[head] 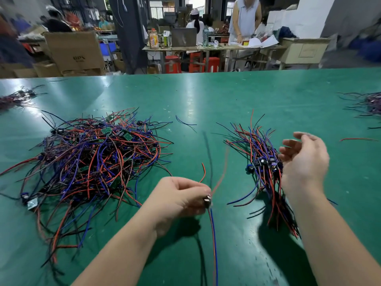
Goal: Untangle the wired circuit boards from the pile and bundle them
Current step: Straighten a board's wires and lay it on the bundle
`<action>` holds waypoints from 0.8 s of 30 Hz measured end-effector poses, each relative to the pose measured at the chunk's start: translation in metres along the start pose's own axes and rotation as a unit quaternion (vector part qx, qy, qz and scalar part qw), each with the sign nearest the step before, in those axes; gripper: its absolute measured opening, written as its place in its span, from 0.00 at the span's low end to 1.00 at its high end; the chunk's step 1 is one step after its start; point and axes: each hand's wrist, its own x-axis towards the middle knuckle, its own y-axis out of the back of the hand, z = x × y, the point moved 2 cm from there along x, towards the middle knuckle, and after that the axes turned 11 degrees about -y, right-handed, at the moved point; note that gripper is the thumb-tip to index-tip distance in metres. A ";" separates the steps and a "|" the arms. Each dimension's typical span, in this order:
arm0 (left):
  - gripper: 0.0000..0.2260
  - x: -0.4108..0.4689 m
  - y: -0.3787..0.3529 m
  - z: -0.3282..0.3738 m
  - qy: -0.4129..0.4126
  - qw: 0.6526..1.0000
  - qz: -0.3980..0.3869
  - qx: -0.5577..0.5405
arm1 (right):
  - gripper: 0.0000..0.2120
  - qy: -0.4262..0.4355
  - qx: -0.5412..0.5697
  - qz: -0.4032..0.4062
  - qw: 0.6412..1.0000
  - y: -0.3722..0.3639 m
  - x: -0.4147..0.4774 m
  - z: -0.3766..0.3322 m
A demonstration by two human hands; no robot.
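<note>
A big tangled pile [97,159] of small green circuit boards with red, blue and black wires lies on the green table at the left. My left hand [181,197] pinches one wired circuit board [207,200] above the table; its red and blue wires hang down toward me and others stick up, blurred. To the right lies a sorted bundle [266,168] of boards with their wires laid roughly parallel. My right hand [303,159] hovers over that bundle's right side, fingers spread and relaxed, holding nothing.
Loose single wires lie on the table, a blue one [185,122] and a red one [356,139]. Smaller wire heaps sit at the far left [16,98] and far right [369,104]. Beyond the table's far edge are cardboard boxes, red stools, benches and people.
</note>
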 end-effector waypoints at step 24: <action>0.14 0.022 0.073 -0.004 -0.082 0.650 0.178 0.735 | 0.04 0.220 -0.657 -0.060 0.718 -0.001 -0.013 0.018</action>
